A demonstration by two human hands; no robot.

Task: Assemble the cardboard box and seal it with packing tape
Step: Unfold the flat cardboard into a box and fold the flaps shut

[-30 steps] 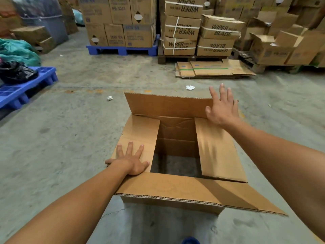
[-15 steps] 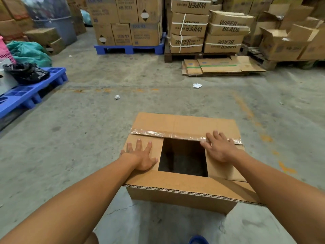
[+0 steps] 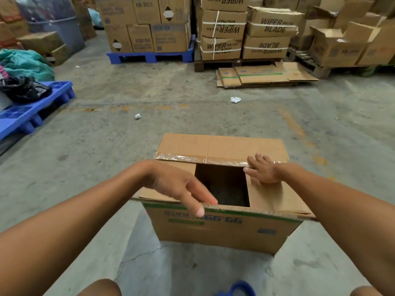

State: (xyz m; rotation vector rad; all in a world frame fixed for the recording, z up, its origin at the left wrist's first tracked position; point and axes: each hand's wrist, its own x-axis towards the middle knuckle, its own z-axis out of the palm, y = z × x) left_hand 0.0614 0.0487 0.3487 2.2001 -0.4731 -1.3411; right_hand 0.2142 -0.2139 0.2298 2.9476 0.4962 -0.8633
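The cardboard box (image 3: 222, 227) sits on the concrete floor (image 3: 89, 159), far flap folded down, old tape (image 3: 213, 160) along its edge. The right hand (image 3: 264, 170) presses flat, fingers straight, on the right flap; the left hand (image 3: 181, 186) hovers empty, fingers loose, over the near flap. Light, stiff cardboard, I'd guess: best taken by the flap edges.
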